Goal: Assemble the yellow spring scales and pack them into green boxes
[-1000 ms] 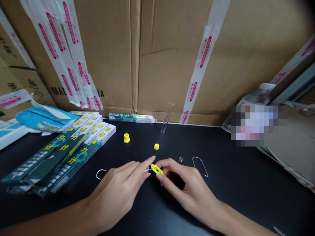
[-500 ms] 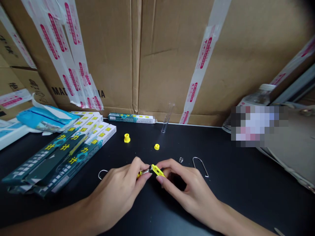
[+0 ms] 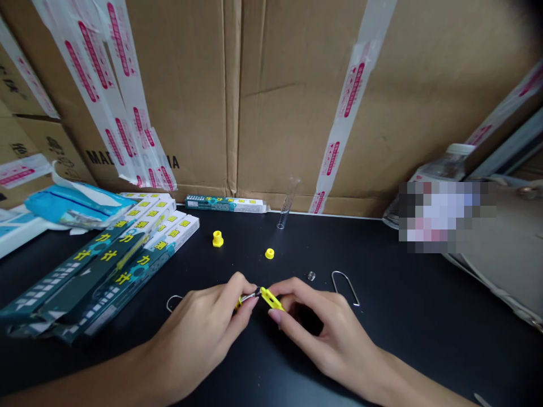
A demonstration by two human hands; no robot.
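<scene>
— Cardboard boxes [image 3: 271, 96] striped with white-and-red tape are standing along the far edge of the black desk [image 3: 424, 316] where we are working. What are we holding?

— We are pinching a small yellow piece [image 3: 270, 298] in the fingertips of our right hand [image 3: 326, 333], just above the desk near the middle of its near edge. Our left hand [image 3: 203, 333] is closing thumb and forefinger on a thin metal pin [image 3: 249, 295] that is meeting the yellow piece end to end. A bit of yellow is showing under the left fingertips too; we cannot tell what it belongs to.

— And what is lying around our hands?

— A wire hook [image 3: 345, 285] is lying just right of the right hand, with a tiny spring [image 3: 311, 276] near it. Another wire hook [image 3: 173, 302] is peeking out beside the left hand. Two yellow caps [image 3: 218, 239] are sitting farther back, well apart from our fingers, and a clear tube [image 3: 287, 204] is leaning against the boxes at the far edge.

— Anything at the sides?

— Long teal packets [image 3: 106, 265] are piling up toward the left edge, one more packet [image 3: 227, 203] is lying along the far edge, and a water bottle [image 3: 441, 167] is lying at the right edge.
</scene>
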